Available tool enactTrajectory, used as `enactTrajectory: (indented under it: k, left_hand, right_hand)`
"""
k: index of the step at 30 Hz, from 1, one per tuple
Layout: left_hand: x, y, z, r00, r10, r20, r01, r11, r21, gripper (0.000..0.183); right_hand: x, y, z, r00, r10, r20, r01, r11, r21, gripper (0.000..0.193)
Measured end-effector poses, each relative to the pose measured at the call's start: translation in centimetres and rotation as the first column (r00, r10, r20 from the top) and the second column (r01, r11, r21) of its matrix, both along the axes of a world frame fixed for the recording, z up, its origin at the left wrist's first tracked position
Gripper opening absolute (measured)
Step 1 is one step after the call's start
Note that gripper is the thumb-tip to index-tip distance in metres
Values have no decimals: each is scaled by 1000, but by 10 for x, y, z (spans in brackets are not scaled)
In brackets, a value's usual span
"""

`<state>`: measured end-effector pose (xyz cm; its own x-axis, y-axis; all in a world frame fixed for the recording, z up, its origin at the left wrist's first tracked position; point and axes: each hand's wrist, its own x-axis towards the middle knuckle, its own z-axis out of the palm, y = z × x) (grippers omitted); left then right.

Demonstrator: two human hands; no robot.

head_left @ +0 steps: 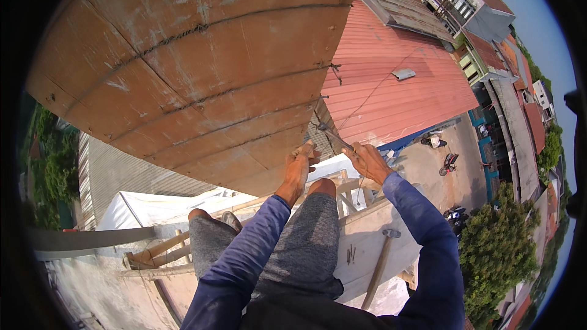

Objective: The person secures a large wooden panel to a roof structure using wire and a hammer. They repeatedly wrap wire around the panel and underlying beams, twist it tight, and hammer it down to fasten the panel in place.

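Note:
In my right hand [365, 160] is a slim metal hand tool [333, 136] with a small dark head; its exact kind is unclear. The tool points up and left, toward the right edge of a large orange-brown panel [202, 73]. My left hand [298, 168] is beside the panel's lower right edge, fingers curled; anything in them is hidden. Dark twisted strands cross the panel, and a wire end [335, 72] sticks out at its right edge. Below my right arm lies a hammer [376, 272] on a pale slab, next to several nails [350, 254].
I sit high up, legs on a ledge with wooden poles [160, 253]. Below are a white sheet [147, 208] and a corrugated grey roof [128, 159]. To the right, a red metal roof [403, 79], a street with motorbikes [448, 164] far down, and a tree [498, 244].

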<state>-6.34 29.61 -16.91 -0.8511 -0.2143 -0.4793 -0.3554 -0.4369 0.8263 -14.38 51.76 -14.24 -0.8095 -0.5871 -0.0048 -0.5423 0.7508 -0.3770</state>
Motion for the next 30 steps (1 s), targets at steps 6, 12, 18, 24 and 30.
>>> enactTrajectory:
  k: [6,12,18,24,30]
  left_hand:
    - [13,27,11,998,7,-69,-15,993,-117,35]
    - [30,-42,-1,954,172,-245,-228,947,-225,26]
    - [57,-32,-3,984,-94,-151,41,947,-317,27]
    - [74,-26,-6,978,-140,-154,89,951,-297,27]
    - [84,-12,-7,976,-181,-119,150,962,-229,24]
  right_hand:
    - [-13,6,11,945,171,-278,-118,973,199,27]
    - [-6,2,17,996,83,33,-85,994,63,44]
    - [3,-5,27,981,89,-172,-37,957,288,40]
    - [17,-13,25,999,-14,40,14,1000,7,44]
    - [8,-8,28,997,-66,-30,70,977,202,48]
